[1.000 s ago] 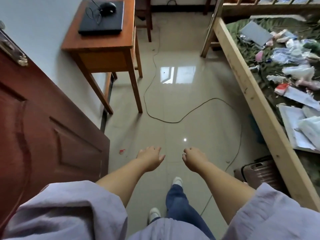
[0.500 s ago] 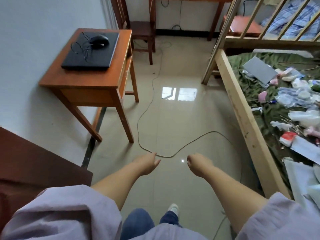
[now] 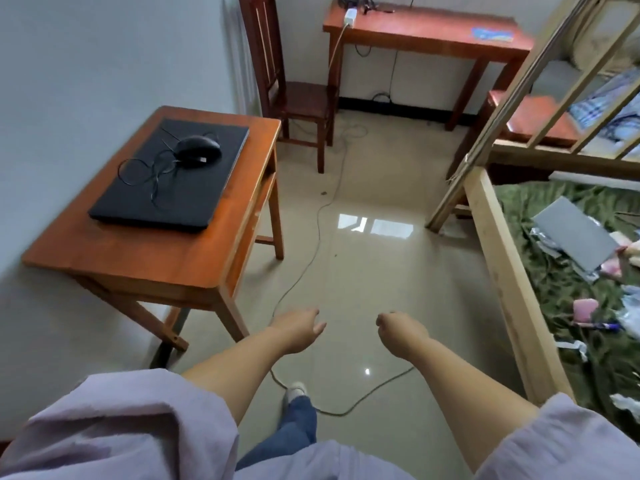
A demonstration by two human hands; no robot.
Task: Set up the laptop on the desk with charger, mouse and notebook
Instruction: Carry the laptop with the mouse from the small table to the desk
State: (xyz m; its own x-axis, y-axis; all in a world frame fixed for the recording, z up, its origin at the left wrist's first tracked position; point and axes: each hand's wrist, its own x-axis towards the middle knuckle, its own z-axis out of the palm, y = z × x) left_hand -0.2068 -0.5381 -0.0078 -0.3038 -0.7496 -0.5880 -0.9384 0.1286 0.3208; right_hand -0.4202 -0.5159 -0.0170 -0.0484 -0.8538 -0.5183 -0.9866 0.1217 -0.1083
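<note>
A closed black laptop [image 3: 173,188] lies on a small wooden desk [image 3: 156,258] by the left wall. A black wired mouse [image 3: 198,150] sits on the lid with its cable coiled beside it. A white charger [image 3: 349,16] rests on the far red table, and its cable [image 3: 311,251] trails over the floor. My left hand [image 3: 298,329] hangs over the floor with loosely spread fingers and holds nothing. My right hand [image 3: 398,332] is curled into a loose fist, empty, well short of the desk. A grey flat notebook-like item [image 3: 575,233] lies on the bed.
A wooden chair [image 3: 298,95] stands behind the desk. A long red table [image 3: 426,32] is at the far wall. The wooden bed frame [image 3: 509,278] runs along the right, its green cover strewn with several small items. The cable loops across the floor near my feet.
I have walked forward past the door. The desk with laptop and mouse is much closer and lower left. Both hands stay out in front, empty.
</note>
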